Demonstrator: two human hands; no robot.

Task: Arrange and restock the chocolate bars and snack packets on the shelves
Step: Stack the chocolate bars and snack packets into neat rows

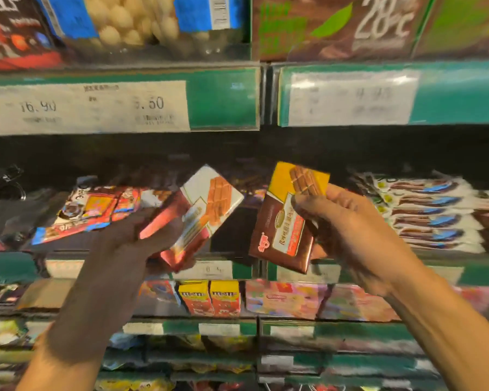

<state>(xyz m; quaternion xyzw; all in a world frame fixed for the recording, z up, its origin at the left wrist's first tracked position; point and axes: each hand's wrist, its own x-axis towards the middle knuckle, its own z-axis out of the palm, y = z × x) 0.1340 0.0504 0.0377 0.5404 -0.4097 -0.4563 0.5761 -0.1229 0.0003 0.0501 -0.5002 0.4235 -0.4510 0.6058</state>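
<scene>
My left hand (130,244) grips a chocolate bar with a white top and red foil lower half (201,213), tilted to the right in front of the middle shelf. My right hand (347,221) pinches a second bar with a yellow top and brown lower half (285,221), held nearly upright, thumb across its face. Both bars hang in the air before a dark gap in the middle shelf (237,230). The two bars are apart, a hand's width between them.
Flat packets (96,210) lie left on the middle shelf, stacked dark-and-blue wrapped bars (429,210) at right. Green shelf edges with price labels (91,108) run above and below. Yellow-red candy boxes (209,301) and pink packets (288,300) fill the shelf beneath.
</scene>
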